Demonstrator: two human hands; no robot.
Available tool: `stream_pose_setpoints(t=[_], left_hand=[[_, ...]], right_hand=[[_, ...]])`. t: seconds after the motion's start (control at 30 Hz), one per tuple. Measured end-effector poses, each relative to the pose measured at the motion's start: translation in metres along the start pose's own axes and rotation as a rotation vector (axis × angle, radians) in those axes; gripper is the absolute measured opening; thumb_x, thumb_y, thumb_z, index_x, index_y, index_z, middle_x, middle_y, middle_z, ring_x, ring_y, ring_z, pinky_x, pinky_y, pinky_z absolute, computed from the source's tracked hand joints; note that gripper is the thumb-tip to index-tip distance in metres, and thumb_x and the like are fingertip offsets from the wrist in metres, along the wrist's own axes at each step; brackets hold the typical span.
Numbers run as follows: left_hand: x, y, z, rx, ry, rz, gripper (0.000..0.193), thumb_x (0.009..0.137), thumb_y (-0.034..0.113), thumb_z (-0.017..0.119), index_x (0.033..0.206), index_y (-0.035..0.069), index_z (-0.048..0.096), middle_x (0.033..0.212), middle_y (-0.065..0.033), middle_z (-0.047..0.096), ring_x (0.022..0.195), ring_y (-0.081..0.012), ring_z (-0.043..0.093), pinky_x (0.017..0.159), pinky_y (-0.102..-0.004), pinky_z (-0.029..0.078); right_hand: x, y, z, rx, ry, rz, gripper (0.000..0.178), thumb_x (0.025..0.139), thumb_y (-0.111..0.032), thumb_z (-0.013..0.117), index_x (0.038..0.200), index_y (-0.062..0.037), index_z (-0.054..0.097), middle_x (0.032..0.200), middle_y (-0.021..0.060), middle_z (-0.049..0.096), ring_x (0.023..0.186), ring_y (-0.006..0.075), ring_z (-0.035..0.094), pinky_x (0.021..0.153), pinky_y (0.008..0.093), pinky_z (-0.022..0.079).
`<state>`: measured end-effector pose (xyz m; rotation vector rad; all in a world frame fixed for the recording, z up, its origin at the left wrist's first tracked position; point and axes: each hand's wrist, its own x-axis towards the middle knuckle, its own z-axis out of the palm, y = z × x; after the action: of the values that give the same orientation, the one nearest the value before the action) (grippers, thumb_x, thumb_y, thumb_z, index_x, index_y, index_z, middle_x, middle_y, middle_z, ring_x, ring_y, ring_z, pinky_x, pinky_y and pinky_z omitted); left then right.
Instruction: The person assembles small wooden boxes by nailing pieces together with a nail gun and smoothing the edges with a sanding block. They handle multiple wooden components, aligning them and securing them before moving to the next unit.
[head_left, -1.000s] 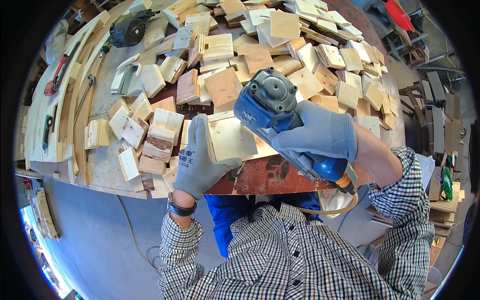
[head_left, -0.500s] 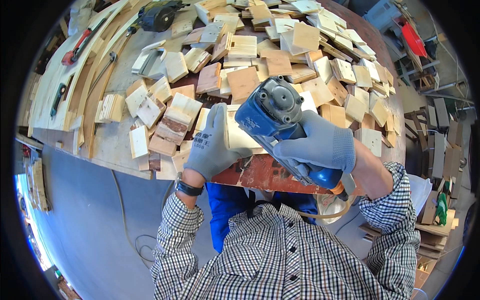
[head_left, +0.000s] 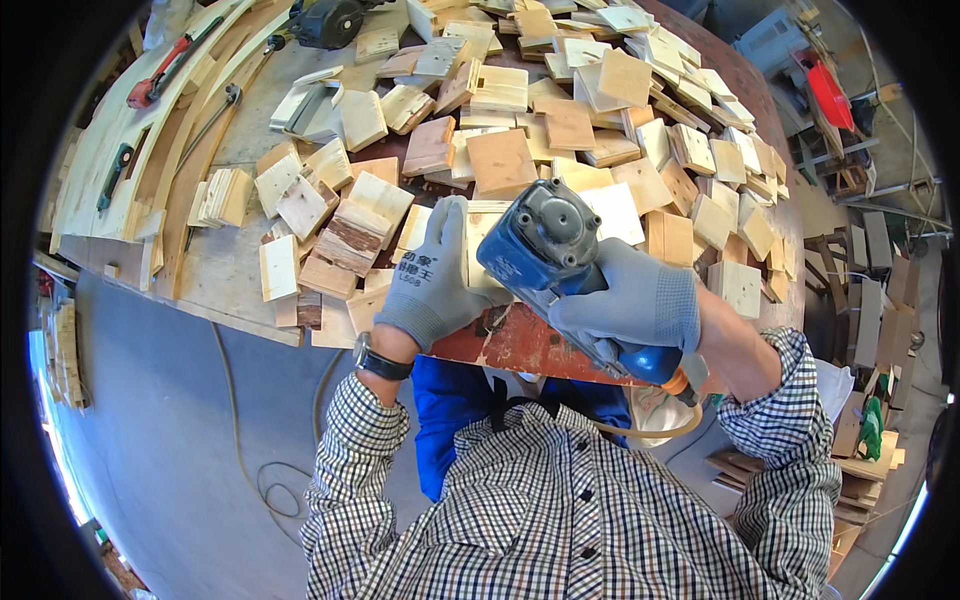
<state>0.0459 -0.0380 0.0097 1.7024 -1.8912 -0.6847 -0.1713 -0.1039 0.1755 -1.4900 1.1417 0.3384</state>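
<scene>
A blue power sander (head_left: pixel 548 250) sits just right of the frame's centre, its dark grey round top turned up toward the camera and its body pressed down on a pale wooden block (head_left: pixel 485 235). The right hand (head_left: pixel 630 300), in a grey knit glove, is closed around the sander's blue handle, which runs down to the lower right and ends at an orange collar. The left hand (head_left: pixel 435 280), gloved the same way, lies flat with fingers spread on the block just left of the tool, holding it against the reddish-brown front edge of the desk (head_left: pixel 520 345). A dark wristwatch (head_left: pixel 380 362) shows at the left wrist, above a checked shirt sleeve.

Around the block, the upper half of the frame is crowded with loose wooden squares (head_left: pixel 600 110), pale and brown, overlapping in heaps. Long plywood strips (head_left: pixel 130 150) lie at the upper left with a red-handled tool (head_left: pixel 160 75) on them. A black cable (head_left: pixel 270 470) loops on the grey floor at lower left.
</scene>
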Motion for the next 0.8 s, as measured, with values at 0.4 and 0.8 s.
stream_pose_setpoints(t=[0.4, 0.8], left_hand=[[0.0, 0.005, -0.008, -0.004, 0.048, 0.048, 0.125, 0.073, 0.056, 0.093, 0.158, -0.008, 0.028, 0.157, -0.0316, 0.042, 0.141, -0.0477, 0.051, 0.113, -0.0486, 0.05], [-0.008, 0.018, 0.007, 0.603, 0.122, 0.178, 0.095, 0.078, 0.042, 0.088, 0.156, 0.006, 0.048, 0.167, -0.025, 0.035, 0.153, -0.048, 0.033, 0.126, -0.0561, 0.029]], right_hand=[[-0.016, 0.023, 0.018, 0.355, -0.032, -0.165, 0.031, 0.093, -0.026, 0.073, 0.111, -0.002, 0.067, 0.07, 0.0031, 0.065, 0.054, 0.012, 0.062, 0.051, 0.03, 0.053], [-0.175, 0.169, 0.017, 0.68, 1.148, -0.398, 0.022, 0.101, -0.021, 0.068, 0.089, -0.0027, 0.069, 0.077, 0.0056, 0.068, 0.064, 0.0119, 0.066, 0.06, 0.0286, 0.054]])
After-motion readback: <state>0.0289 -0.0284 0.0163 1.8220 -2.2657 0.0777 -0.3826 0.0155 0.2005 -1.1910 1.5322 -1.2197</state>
